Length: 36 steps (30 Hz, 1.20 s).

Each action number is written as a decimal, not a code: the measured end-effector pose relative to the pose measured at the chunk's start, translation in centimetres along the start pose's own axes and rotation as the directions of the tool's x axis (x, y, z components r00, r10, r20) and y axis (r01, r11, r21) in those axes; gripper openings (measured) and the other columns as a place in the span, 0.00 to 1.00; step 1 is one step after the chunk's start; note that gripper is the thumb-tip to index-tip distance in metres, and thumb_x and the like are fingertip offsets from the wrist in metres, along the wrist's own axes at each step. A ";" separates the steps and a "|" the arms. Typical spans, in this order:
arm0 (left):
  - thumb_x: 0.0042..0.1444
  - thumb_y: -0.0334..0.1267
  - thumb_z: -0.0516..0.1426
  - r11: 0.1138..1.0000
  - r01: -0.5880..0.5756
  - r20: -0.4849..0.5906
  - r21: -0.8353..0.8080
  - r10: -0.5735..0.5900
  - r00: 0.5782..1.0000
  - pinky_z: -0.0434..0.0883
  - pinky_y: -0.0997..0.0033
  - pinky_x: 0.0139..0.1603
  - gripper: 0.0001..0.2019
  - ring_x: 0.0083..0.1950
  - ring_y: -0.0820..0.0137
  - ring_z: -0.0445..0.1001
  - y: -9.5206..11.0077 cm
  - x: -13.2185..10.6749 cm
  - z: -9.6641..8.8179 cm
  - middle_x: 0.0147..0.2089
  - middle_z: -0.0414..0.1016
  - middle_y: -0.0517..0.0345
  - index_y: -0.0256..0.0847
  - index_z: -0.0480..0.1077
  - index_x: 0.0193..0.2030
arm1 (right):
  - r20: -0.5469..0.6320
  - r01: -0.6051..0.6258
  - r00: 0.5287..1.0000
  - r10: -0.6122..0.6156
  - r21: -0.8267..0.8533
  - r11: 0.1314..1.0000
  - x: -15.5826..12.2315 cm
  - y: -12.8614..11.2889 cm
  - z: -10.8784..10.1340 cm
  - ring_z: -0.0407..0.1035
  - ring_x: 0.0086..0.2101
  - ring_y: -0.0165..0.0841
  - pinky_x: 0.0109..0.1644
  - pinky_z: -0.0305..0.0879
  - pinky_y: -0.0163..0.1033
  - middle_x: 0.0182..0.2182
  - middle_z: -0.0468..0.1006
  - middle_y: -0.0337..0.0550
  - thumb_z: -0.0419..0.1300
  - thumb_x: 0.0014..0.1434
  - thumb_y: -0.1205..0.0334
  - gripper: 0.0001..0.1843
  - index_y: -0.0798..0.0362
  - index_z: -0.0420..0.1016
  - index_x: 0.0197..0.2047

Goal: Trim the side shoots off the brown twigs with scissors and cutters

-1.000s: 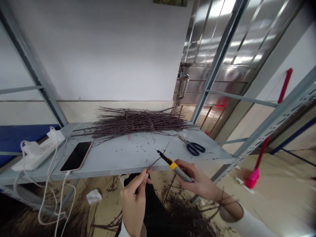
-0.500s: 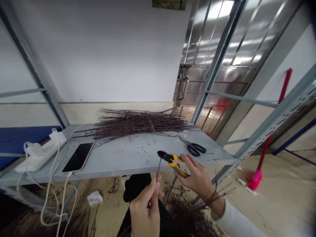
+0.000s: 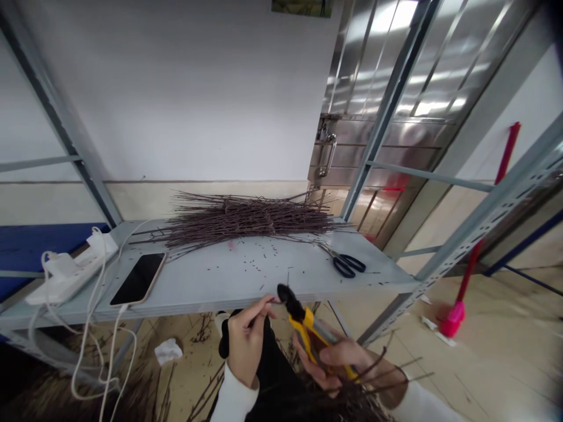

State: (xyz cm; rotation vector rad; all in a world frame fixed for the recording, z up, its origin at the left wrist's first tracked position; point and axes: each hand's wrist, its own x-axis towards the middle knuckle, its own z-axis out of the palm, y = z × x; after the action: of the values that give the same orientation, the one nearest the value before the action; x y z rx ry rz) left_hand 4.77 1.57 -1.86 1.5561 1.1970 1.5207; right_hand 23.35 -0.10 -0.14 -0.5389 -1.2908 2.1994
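Observation:
Wrapped round the yellow-and-grey handles of diagonal cutting pliers [image 3: 308,331] is my right hand [image 3: 336,357]. The black jaws of the pliers point up and left, just in front of the shelf edge. My left hand [image 3: 248,334] pinches a thin dark twig [image 3: 276,302] at its fingertips, and the twig's end meets the jaws. Whether the jaws are closed on it I cannot tell. Beyond both hands, a large pile of dark twigs [image 3: 250,217] lies across the back of the grey shelf [image 3: 197,281]. More twigs [image 3: 373,372] cross near my right wrist, partly hidden.
Scissors [image 3: 345,264] with dark blue handles lie at the shelf's right. On the left are a phone [image 3: 138,280] and a white power strip [image 3: 74,272] with hanging cables. Metal uprights [image 3: 382,117] frame the shelf. Crumpled tissue [image 3: 168,350] lies on the floor.
The pliers and my right hand have moved down, with the jaws now lower. My left hand has shifted up and left, and the twig has turned from upright to nearly level. A small piece has appeared on the shelf.

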 end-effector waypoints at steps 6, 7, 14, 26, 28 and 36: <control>0.59 0.41 0.54 0.998 -0.004 0.036 0.063 0.002 0.999 0.74 0.72 0.31 0.13 0.25 0.68 0.76 1.4 -0.4 -0.7 0.27 0.81 0.57 0.40 0.79 0.41 | -0.228 0.100 0.964 -0.134 -0.155 0.983 0.7 0.0 -0.5 0.52 0.17 0.22 0.19 0.48 0.30 0.23 0.62 0.31 0.59 0.48 0.52 0.16 0.51 0.63 0.38; 0.59 0.41 0.55 0.997 0.001 0.002 0.074 -0.001 1.000 0.73 0.73 0.28 0.13 0.23 0.69 0.75 1.7 -0.7 -0.8 0.27 0.81 0.57 0.40 0.79 0.41 | -0.312 0.110 0.927 -0.207 -0.301 0.947 0.9 -0.2 -0.8 0.52 0.18 0.22 0.20 0.49 0.30 0.23 0.62 0.31 0.59 0.48 0.53 0.16 0.51 0.63 0.38; 0.57 0.38 0.56 0.999 -0.047 -0.099 0.025 0.049 0.994 0.72 0.76 0.24 0.12 0.26 0.69 0.77 3.1 -1.7 -1.7 0.33 0.83 0.53 0.40 0.79 0.43 | -0.521 -0.163 0.393 -0.758 -0.851 0.500 1.3 -1.7 -2.2 0.59 0.24 0.28 0.27 0.56 0.33 0.24 0.62 0.32 0.59 0.50 0.61 0.13 0.50 0.62 0.39; 0.55 0.39 0.58 1.000 0.019 -0.116 0.001 -0.019 0.993 0.63 0.75 0.16 0.12 0.20 0.72 0.70 2.7 -1.6 -1.3 0.32 0.83 0.54 0.41 0.79 0.43 | -0.260 0.276 -0.519 -0.814 -0.952 0.128 0.6 -5.8 -4.3 0.65 0.33 0.43 0.36 0.64 0.49 0.35 0.63 0.44 0.44 0.58 0.55 0.15 0.43 0.61 0.48; 0.55 0.40 0.58 1.000 0.020 -0.122 0.002 -0.020 0.992 0.62 0.75 0.16 0.12 0.19 0.73 0.69 2.8 -1.6 -1.4 0.31 0.83 0.55 0.41 0.79 0.43 | -0.312 0.289 -0.528 -0.790 -0.940 0.178 0.7 -5.9 -4.2 0.64 0.32 0.41 0.36 0.65 0.48 0.34 0.62 0.43 0.46 0.56 0.54 0.15 0.45 0.60 0.46; 0.56 0.40 0.58 0.999 0.035 -0.125 0.022 -0.032 0.992 0.60 0.74 0.15 0.12 0.15 0.75 0.62 2.8 -1.6 -1.6 0.30 0.82 0.56 0.41 0.79 0.43 | -0.529 0.020 -0.214 -0.821 -0.843 0.538 4.0 -4.4 -5.9 0.64 0.26 0.31 0.33 0.65 0.39 0.30 0.64 0.35 0.44 0.56 0.45 0.18 0.48 0.56 0.43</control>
State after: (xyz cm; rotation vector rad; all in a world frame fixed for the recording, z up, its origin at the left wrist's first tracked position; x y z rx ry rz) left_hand 3.83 -1.13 0.26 1.4677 1.3089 1.6072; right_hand 24.70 8.14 0.72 -1.2380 -0.8840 0.1628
